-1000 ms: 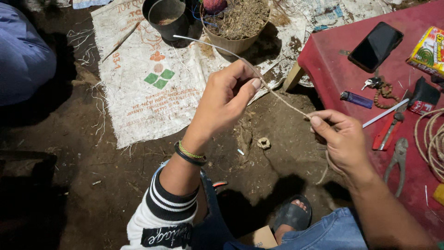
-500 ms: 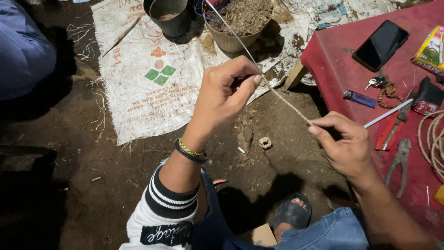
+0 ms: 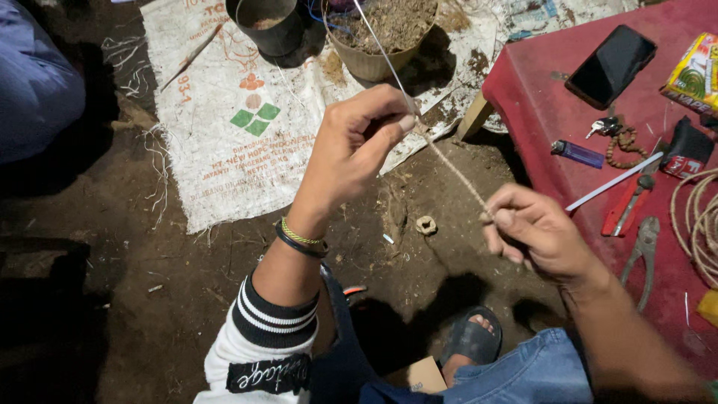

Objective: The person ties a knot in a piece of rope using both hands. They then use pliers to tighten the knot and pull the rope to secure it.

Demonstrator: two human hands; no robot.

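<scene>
My left hand (image 3: 351,150) pinches a thin stiff wire (image 3: 378,45) between thumb and forefinger; the bare wire runs up and away toward the pots. Below that pinch the wire is wrapped in tan twine (image 3: 456,173), and my right hand (image 3: 535,232) grips the twine-wrapped part at its lower end. Both hands hold it taut above the dirt floor. A dark bracelet and a striped cuff sit on my left wrist.
A red table (image 3: 538,105) at right carries a black phone (image 3: 609,63), a blue lighter (image 3: 576,153), keys, a red-handled tool, pliers (image 3: 643,251) and a twine coil (image 3: 695,224). A woven sack (image 3: 239,135), a dark metal pot (image 3: 265,22) and a soil-filled pot (image 3: 381,34) lie beyond. Another person's blue-clad leg (image 3: 34,82) is at left.
The wire's free end has swung from pointing left to pointing up toward the pots. My hands have shifted slightly along the wrapped section.
</scene>
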